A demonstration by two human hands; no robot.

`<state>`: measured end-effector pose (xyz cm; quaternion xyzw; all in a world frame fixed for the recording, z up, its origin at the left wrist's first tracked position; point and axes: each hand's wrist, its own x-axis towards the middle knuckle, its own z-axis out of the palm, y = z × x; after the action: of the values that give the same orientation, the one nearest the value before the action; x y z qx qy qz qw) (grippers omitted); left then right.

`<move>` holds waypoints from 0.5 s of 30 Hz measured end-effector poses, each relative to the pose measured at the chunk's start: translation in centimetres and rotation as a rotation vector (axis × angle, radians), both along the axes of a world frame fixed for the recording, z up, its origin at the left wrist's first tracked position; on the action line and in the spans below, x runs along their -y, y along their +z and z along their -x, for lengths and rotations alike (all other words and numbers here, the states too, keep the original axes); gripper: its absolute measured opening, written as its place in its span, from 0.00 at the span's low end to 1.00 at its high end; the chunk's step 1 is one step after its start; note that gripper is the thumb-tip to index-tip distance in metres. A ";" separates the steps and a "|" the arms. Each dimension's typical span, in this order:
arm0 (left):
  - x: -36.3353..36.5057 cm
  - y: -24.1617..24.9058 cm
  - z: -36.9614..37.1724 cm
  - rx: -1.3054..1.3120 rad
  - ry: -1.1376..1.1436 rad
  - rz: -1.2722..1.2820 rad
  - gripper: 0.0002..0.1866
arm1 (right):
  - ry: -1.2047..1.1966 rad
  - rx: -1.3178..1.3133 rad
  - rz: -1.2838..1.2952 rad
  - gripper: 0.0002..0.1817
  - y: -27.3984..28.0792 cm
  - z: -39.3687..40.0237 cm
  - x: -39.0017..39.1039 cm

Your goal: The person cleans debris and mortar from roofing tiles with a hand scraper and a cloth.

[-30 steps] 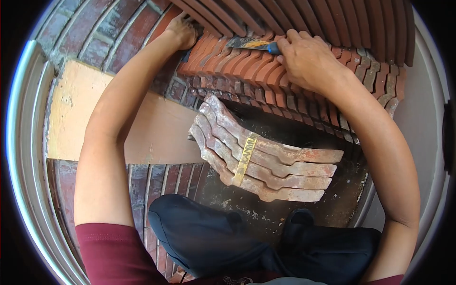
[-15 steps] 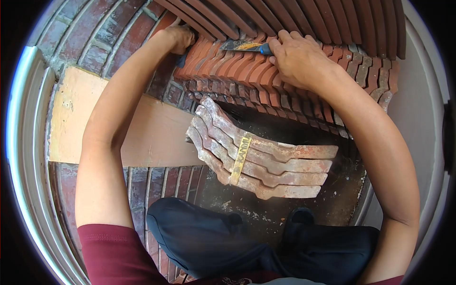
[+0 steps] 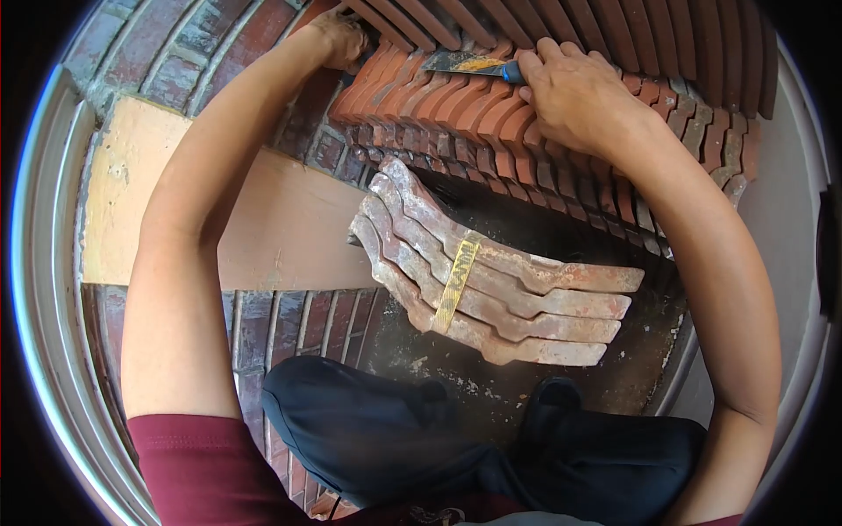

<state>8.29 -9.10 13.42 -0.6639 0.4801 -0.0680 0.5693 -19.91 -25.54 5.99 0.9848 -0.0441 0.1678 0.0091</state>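
Observation:
My right hand (image 3: 581, 96) is closed around the blue-and-black handle of a putty knife (image 3: 474, 67). Its flat, dirt-smeared blade points left over a row of orange clay roof tiles (image 3: 447, 103) stacked on edge. At the left end of that row, my left hand (image 3: 340, 39) is curled with the fingers bent down beside the tiles; its fingertips and anything in them are hidden. Nearer my legs lies a bundle of weathered roof tiles (image 3: 509, 294), held together by a yellow printed strap (image 3: 457, 282).
More brown tiles (image 3: 561, 31) stand on edge along the back. A brick wall (image 3: 237, 66) with a tan board (image 3: 272, 223) across it lies to the left. A pale wall (image 3: 794, 228) curves along the right. My bent knees are close to the strapped bundle.
The view has shifted slightly, so the tiles and bundle appear a little farther right. My right hand keeps its grip on the putty knife, and my left hand stays at the row's left end.

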 end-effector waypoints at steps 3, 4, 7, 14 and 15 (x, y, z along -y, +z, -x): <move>0.1 1.2 1.2 -0.097 0.168 0.007 0.29 | -0.017 -0.042 -0.021 0.27 0.1 -0.3 0.0; 0.1 1.6 1.5 -0.110 0.190 -0.022 0.29 | -0.024 -0.061 -0.030 0.26 0.3 -0.3 0.1; -0.5 2.2 3.6 -0.107 0.209 -0.118 0.29 | -0.016 -0.102 -0.037 0.24 0.9 0.1 0.0; -0.7 2.1 4.9 -0.039 0.253 -0.184 0.26 | -0.039 -0.144 -0.070 0.30 1.1 -0.3 0.0; -0.4 2.5 5.0 -0.089 0.297 -0.162 0.26 | -0.038 -0.150 -0.064 0.30 1.4 -0.4 0.2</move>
<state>3.26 -8.73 15.92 -0.6817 0.4053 0.0851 0.6032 -19.54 -25.70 7.38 0.9934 -0.0675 0.0916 -0.0160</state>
